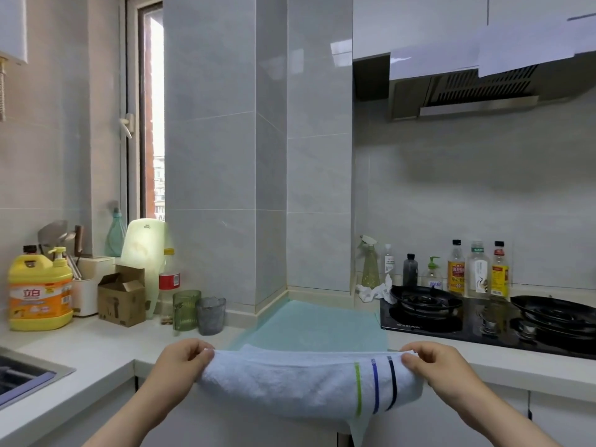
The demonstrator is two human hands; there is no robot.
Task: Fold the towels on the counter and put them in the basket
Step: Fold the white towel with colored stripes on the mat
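White terry towel (pixel 290 385), striped green, blue and dark near your right end, hangs between your two hands just in front of the bench (pixel 106 346) edge, and it seems to be doubled over. Your left hand (pixel 180 362) pinches the left end and your right hand (pixel 435 362) the right end. The fingers (pixel 411 361) curl over the top edge with the cloth tucked under them.

The main risk, as I judge it, is the layers slipping. The middle sags and one corner dangles lower than the rest below the stripes (a hint the edges are not matched). A loose pinch could let one layer drop and spoil the fold. Laying it down carelessly could also ruck up the teal cloth (pixel 319 327) spread flat on the bench just behind, or swing the right end toward the gas hob (pixel 451 314). No basket shows, so you would have to find it while carrying.
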